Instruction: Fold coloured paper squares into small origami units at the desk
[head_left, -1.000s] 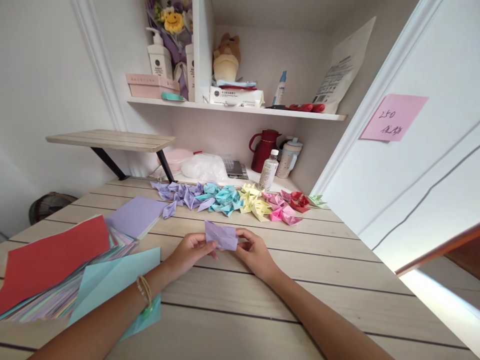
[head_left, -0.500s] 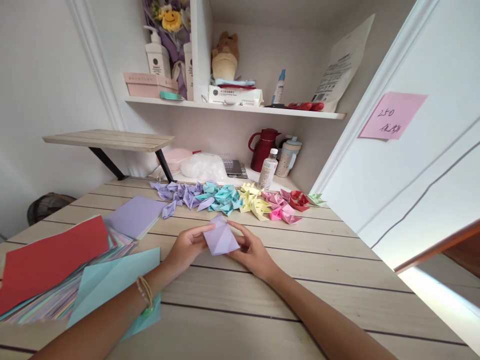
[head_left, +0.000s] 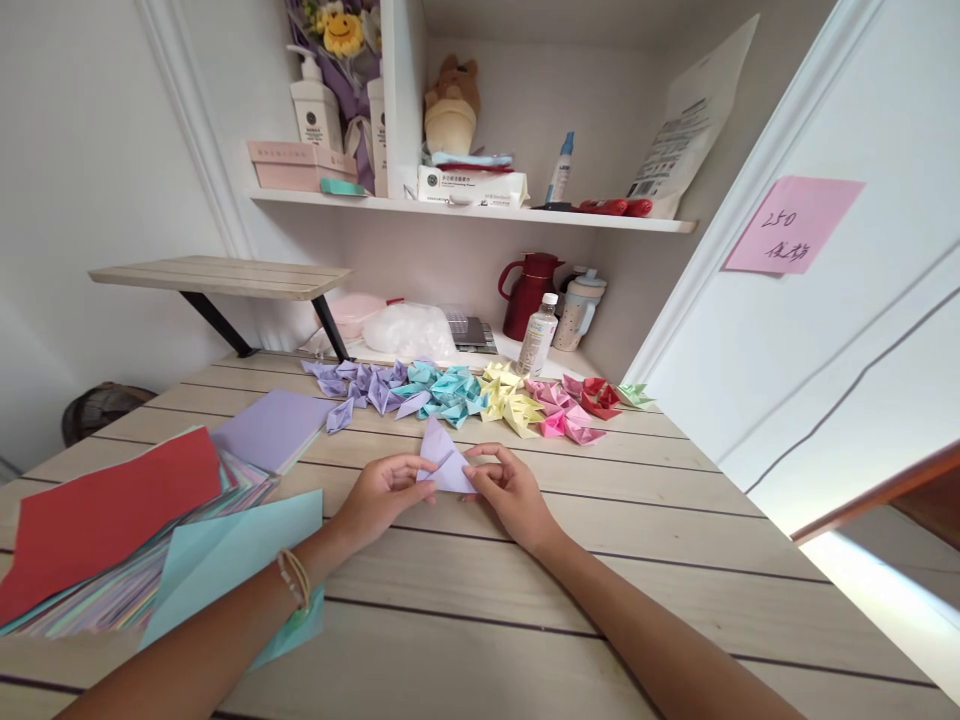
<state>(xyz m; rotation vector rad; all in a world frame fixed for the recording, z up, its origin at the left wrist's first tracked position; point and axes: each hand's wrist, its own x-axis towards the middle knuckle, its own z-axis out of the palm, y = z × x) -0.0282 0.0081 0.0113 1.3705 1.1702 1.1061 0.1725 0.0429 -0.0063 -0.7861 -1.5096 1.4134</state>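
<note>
Between my two hands is a small piece of purple origami paper (head_left: 448,470), folded into a triangle-like shape with its point upward. My left hand (head_left: 390,487) pinches its left edge between thumb and fingers. On the other side, my right hand (head_left: 508,490) grips the lower right corner, thumb on top. Behind the hands lies a row of folded paper pieces: purple ones (head_left: 375,387), teal ones (head_left: 450,392), yellow ones (head_left: 517,410), and pink ones (head_left: 555,400). A red one (head_left: 600,398) and a green one (head_left: 635,396) end the row at the right.
At the left lie a stack of purple paper (head_left: 270,425), a red sheet (head_left: 112,510) on a multicoloured stack, and a teal sheet (head_left: 225,550) under my left forearm. A bottle (head_left: 538,338) and a red jug (head_left: 531,295) stand behind the row, below a shelf (head_left: 480,212).
The purple paper has gone from a diamond shape to a smaller triangle-like one, its lower part folded up. Both hands now pinch it near its lower corners.
</note>
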